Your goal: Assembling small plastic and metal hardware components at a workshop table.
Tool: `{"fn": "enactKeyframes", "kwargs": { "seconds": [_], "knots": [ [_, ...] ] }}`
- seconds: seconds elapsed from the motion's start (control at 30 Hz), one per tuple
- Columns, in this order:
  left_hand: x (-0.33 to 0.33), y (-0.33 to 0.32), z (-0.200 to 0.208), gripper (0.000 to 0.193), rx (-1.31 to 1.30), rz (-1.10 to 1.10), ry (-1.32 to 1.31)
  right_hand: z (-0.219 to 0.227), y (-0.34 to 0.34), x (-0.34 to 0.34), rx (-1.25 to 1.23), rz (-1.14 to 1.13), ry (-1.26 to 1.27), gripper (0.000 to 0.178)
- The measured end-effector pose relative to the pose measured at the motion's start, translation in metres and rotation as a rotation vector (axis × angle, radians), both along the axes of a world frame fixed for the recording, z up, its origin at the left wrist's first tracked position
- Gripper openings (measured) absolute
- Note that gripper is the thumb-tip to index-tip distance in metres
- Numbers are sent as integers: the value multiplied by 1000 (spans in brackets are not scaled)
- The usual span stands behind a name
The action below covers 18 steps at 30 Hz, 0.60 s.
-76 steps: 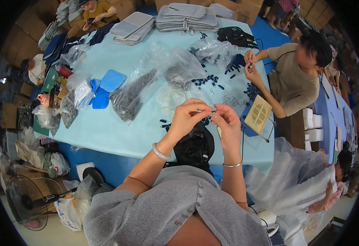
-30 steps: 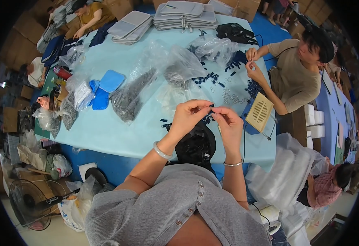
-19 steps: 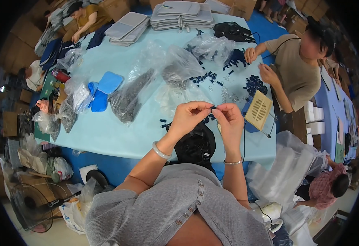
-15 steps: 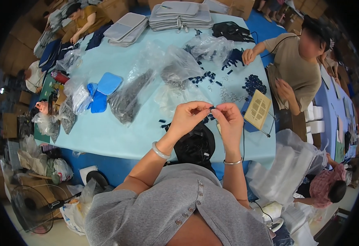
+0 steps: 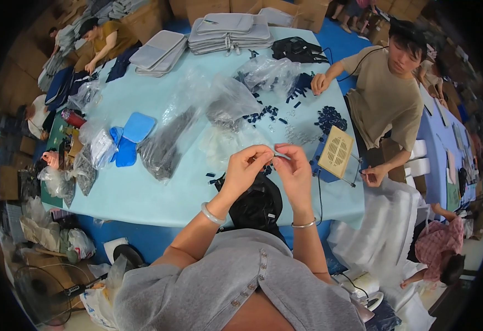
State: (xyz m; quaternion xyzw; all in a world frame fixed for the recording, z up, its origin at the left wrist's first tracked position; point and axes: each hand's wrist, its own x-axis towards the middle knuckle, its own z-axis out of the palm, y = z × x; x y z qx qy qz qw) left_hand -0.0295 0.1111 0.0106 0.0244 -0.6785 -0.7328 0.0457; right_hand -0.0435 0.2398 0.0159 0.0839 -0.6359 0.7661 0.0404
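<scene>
Over the near part of the table, my left hand and my right hand meet at the fingertips. Both are closed in a pinch on one small dark piece, mostly covered by the fingers. Below my hands, against the table's front edge, lies a black bag. A few dark blue pieces lie left of my left wrist. Farther off are scattered dark blue tabs, a denser heap of them and small clear or metallic bits.
A box with a cream slotted face stands right of my hands. Plastic bags of dark pieces and blue pouches lie left. Stacked grey cases sit at the back. A co-worker is at the table's right side.
The view has shifted slightly. My hands stay together, and the small dark piece shows less between my fingers. The co-worker's nearer hand has dropped from the chest to beside the slotted box.
</scene>
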Motion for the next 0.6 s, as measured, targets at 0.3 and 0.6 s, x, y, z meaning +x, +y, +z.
{"fn": "enactKeyframes", "kwargs": {
  "seconds": [0.3,0.6],
  "knots": [
    [-2,11,-12,13,154,21,-48,-13,9,6,62,41,-110,9],
    [-11,14,-9,14,-46,-165,81,-6,33,8,364,23,-44,9]
  ]
}}
